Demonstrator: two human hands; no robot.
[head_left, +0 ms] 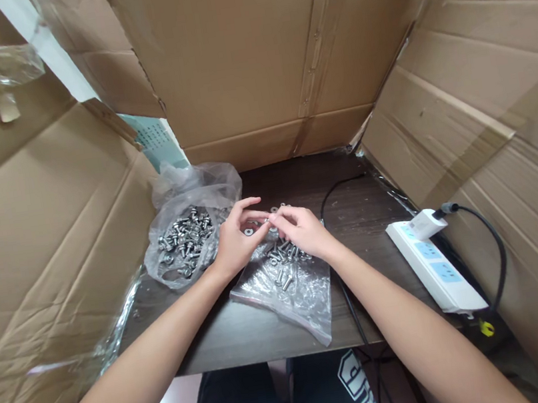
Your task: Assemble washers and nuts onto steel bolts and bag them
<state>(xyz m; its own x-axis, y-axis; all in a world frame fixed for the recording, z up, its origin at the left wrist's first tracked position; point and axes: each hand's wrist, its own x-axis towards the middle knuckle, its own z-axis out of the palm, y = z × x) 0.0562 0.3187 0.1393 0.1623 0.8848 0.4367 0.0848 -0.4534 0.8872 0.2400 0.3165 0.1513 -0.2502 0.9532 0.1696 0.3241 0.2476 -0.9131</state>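
Both hands meet over the middle of the dark desk. The left hand and right hand have fingertips pinched together on some tiny metal part, too small to make out. Under them lies a flat clear bag with a few bolts, partly hidden by the right hand. An open bag of bolts sits just left. A white power strip lies at the right edge.

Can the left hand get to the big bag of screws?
Probably yes. The left hand sits right beside the big bag of screws, whose mouth lies open, with nothing between them on the dark table.
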